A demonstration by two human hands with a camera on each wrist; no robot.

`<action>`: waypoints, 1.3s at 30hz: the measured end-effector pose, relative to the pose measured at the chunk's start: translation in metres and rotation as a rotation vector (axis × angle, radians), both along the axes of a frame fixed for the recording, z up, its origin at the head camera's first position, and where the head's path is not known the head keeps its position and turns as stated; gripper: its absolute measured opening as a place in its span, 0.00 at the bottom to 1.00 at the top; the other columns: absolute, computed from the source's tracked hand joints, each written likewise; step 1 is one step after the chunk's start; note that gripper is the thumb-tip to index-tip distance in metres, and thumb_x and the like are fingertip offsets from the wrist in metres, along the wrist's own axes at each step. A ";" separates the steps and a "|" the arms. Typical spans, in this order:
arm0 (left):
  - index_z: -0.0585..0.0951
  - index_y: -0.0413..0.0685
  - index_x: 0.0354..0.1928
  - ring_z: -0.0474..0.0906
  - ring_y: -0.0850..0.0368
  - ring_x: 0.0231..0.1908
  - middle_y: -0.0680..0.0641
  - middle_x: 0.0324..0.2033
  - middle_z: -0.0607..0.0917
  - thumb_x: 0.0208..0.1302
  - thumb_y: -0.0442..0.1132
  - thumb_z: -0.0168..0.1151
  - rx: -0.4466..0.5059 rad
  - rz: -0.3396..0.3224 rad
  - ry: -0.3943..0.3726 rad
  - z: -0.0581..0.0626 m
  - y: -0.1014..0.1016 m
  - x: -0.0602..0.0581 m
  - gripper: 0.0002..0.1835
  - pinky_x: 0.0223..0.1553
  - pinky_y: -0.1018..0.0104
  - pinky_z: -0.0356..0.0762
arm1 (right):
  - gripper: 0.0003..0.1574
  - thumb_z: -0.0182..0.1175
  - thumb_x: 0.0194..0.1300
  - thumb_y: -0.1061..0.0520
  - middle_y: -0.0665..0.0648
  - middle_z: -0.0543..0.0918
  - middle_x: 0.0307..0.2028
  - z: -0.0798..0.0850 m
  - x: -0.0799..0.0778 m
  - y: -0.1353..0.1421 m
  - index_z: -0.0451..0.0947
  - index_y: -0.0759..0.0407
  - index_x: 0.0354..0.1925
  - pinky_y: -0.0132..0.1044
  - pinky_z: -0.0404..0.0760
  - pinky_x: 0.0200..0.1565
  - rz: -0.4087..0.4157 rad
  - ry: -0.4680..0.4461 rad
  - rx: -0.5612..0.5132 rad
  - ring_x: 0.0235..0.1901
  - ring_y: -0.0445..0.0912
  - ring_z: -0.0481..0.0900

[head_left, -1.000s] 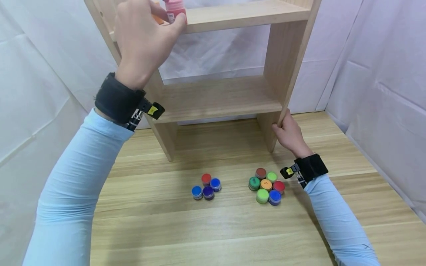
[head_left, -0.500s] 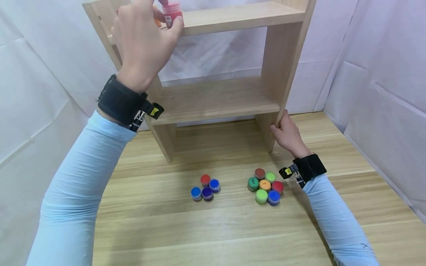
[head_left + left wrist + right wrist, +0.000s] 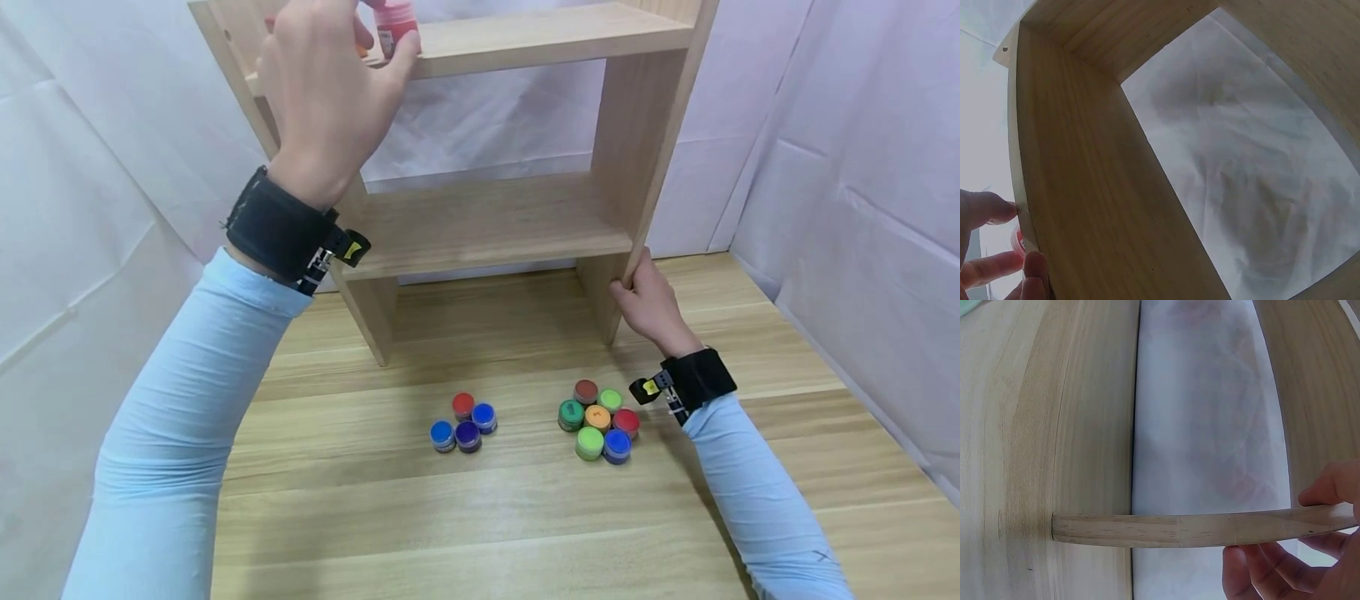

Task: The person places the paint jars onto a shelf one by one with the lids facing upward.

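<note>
At the upper board of a wooden shelf unit (image 3: 495, 212), my left hand (image 3: 322, 104) pinches a small pink-red paint jar (image 3: 399, 35) between thumb and fingers. The jar is close to the board's front edge, and its top is partly cut off by the frame. In the left wrist view the fingertips (image 3: 1036, 265) are at the board's edge, with the jar mostly hidden behind it. My right hand (image 3: 654, 308) grips the lower part of the unit's right side panel (image 3: 1210, 530), thumb on one face and fingers on the other. An orange thing (image 3: 362, 52) shows partly behind my left fingers.
On the wooden tabletop (image 3: 480, 525), a small cluster of jars with red and blue lids (image 3: 467, 436) stands left of centre. Several more jars with green, orange, red and blue lids (image 3: 597, 417) stand nearer my right arm. White sheeting (image 3: 840, 208) hangs around.
My left hand has shifted slightly at the upper board, covering more of the orange thing; a bit of red now shows at its left. My right hand keeps its grip on the panel.
</note>
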State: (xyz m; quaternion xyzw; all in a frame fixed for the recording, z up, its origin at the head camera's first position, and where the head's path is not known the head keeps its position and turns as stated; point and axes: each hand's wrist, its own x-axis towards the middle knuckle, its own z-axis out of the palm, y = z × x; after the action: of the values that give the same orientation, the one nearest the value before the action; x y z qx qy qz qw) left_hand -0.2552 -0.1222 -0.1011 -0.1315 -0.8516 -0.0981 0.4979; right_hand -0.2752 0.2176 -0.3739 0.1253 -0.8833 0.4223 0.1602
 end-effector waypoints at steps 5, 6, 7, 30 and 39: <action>0.74 0.54 0.63 0.74 0.52 0.41 0.45 0.36 0.80 0.64 0.65 0.42 0.001 0.008 0.002 0.000 0.000 -0.001 0.33 0.34 0.63 0.60 | 0.39 0.48 0.66 0.62 0.71 0.64 0.61 0.000 0.000 0.000 0.47 0.64 0.71 0.59 0.72 0.45 -0.005 -0.006 0.005 0.56 0.64 0.68; 0.74 0.54 0.63 0.74 0.52 0.41 0.45 0.36 0.80 0.64 0.65 0.42 -0.001 0.009 0.005 0.000 0.000 -0.001 0.33 0.34 0.63 0.59 | 0.39 0.48 0.67 0.62 0.71 0.64 0.61 0.000 0.000 0.000 0.47 0.64 0.71 0.59 0.72 0.45 -0.005 -0.007 0.004 0.56 0.64 0.68; 0.74 0.54 0.62 0.74 0.51 0.40 0.46 0.35 0.80 0.64 0.65 0.42 -0.004 0.011 0.007 0.000 0.000 -0.001 0.33 0.33 0.63 0.58 | 0.39 0.48 0.67 0.62 0.71 0.64 0.61 0.000 0.000 0.000 0.47 0.64 0.71 0.59 0.72 0.45 -0.005 -0.008 0.003 0.56 0.64 0.68; 0.74 0.48 0.60 0.74 0.54 0.38 0.46 0.36 0.79 0.65 0.64 0.43 0.047 -0.029 0.069 -0.013 -0.008 0.005 0.33 0.34 0.66 0.63 | 0.38 0.48 0.67 0.61 0.71 0.64 0.61 0.000 -0.004 -0.007 0.47 0.66 0.71 0.59 0.72 0.46 0.012 -0.014 0.002 0.56 0.63 0.68; 0.79 0.38 0.37 0.73 0.56 0.23 0.47 0.27 0.80 0.64 0.48 0.54 0.062 -0.243 0.297 -0.060 -0.009 0.020 0.18 0.20 0.65 0.61 | 0.35 0.49 0.66 0.60 0.70 0.67 0.59 -0.001 -0.001 -0.002 0.51 0.67 0.68 0.59 0.70 0.48 0.003 -0.002 0.010 0.55 0.62 0.69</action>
State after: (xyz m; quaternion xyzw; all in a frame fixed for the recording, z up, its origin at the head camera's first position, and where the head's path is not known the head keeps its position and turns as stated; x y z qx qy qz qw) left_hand -0.2353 -0.1310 -0.1615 -0.2312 -0.7432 -0.1633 0.6062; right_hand -0.2762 0.2151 -0.3749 0.1268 -0.8854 0.4184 0.1581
